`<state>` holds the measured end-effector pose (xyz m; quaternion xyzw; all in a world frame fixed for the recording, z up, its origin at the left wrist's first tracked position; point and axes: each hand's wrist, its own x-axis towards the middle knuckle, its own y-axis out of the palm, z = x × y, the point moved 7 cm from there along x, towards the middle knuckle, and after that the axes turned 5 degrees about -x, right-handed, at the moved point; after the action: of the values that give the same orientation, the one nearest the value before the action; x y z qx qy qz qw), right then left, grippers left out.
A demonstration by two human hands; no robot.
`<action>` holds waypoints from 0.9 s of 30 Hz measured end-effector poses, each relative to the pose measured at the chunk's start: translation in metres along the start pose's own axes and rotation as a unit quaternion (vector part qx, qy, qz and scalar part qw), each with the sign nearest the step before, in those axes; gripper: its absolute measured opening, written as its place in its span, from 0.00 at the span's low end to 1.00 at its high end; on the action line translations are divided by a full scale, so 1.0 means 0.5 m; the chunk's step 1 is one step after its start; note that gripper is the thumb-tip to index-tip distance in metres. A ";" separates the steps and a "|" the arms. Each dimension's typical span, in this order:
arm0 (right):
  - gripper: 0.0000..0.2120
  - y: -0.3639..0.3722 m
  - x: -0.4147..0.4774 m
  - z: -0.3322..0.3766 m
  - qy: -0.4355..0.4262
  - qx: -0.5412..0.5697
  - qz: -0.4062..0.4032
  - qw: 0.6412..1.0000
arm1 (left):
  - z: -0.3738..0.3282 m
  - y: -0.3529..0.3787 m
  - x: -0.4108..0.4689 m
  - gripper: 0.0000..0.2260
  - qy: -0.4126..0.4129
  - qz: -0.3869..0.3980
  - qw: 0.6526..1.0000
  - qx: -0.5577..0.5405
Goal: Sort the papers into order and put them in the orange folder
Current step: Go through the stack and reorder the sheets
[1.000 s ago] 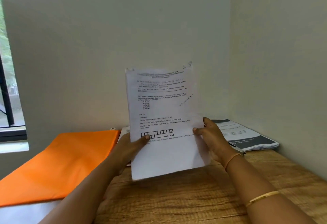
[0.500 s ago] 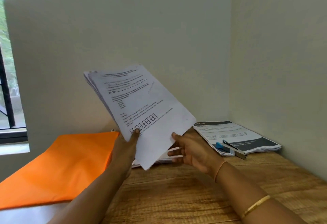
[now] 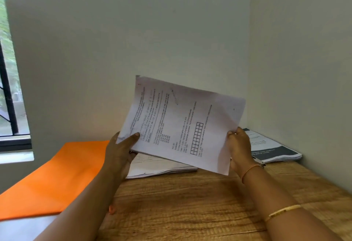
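I hold a stack of printed papers (image 3: pixel 182 122) in the air above the wooden table (image 3: pixel 190 202), turned sideways with its long edges running left to right. My left hand (image 3: pixel 120 151) grips its lower left corner, thumb on top. My right hand (image 3: pixel 240 147) pinches the right end. Under the held stack, another pile of white papers (image 3: pixel 158 166) lies flat on the table. The orange folder (image 3: pixel 55 178) lies shut on the left side of the table.
A stack of printed booklets with dark bands (image 3: pixel 274 149) lies in the back right corner, with a stapler (image 3: pixel 259 161) partly hidden behind my right wrist. Walls close off the back and right. A window (image 3: pixel 9 97) is at the left.
The held stack has turned from upright to lying sideways and moved right. My right hand went from beneath the sheets to gripping the stack's right end.
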<state>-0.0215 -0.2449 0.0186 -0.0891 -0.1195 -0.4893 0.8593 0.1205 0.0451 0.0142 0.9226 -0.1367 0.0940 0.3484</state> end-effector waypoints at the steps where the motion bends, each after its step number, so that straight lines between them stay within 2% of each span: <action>1: 0.10 -0.011 0.004 0.001 -0.003 -0.001 -0.019 1.000 | -0.003 -0.001 0.002 0.10 -0.004 0.005 1.000 0.029; 3: 0.10 -0.028 0.009 0.002 -0.005 0.009 -0.053 0.999 | -0.002 0.002 0.002 0.09 -0.013 0.027 0.994 0.102; 5: 0.11 -0.041 0.011 0.004 -0.009 0.020 -0.084 0.996 | 0.006 0.013 -0.003 0.12 -0.030 0.081 0.979 0.184; 6: 0.10 -0.047 0.012 0.005 -0.014 0.020 -0.097 0.995 | 0.015 0.021 -0.008 0.17 -0.052 0.121 0.969 0.211; 9: 0.08 -0.056 0.012 0.008 -0.028 0.017 -0.107 0.994 | 0.053 0.034 -0.033 0.39 -0.144 0.228 0.924 0.271; 10: 0.07 -0.055 0.011 0.007 -0.031 0.012 -0.102 0.994 | 0.064 0.032 -0.037 0.42 -0.161 0.244 0.912 0.289; 14: 0.09 -0.042 0.007 0.000 -0.030 -0.024 -0.078 0.996 | 0.086 0.031 -0.053 0.31 -0.169 0.264 0.883 0.350; 18: 0.10 -0.047 0.005 0.015 -0.055 -0.007 -0.087 0.995 | 0.078 0.028 -0.045 0.34 -0.137 0.268 0.884 0.358; 22: 0.08 -0.043 0.009 0.011 -0.043 -0.024 -0.073 0.996 | 0.076 0.028 -0.041 0.24 -0.112 0.271 0.873 0.389; 25: 0.07 -0.046 0.009 0.009 -0.049 -0.028 -0.084 0.995 | 0.076 0.025 -0.037 0.28 -0.106 0.272 0.873 0.391; 27: 0.08 -0.046 0.009 0.011 -0.053 -0.031 -0.083 0.995 | 0.076 0.024 -0.036 0.25 -0.100 0.273 0.874 0.390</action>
<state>-0.0398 -0.2589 0.0259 -0.1311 -0.1570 -0.5568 0.8051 0.1026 0.0144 -0.0116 0.9140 -0.3692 0.1387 -0.0952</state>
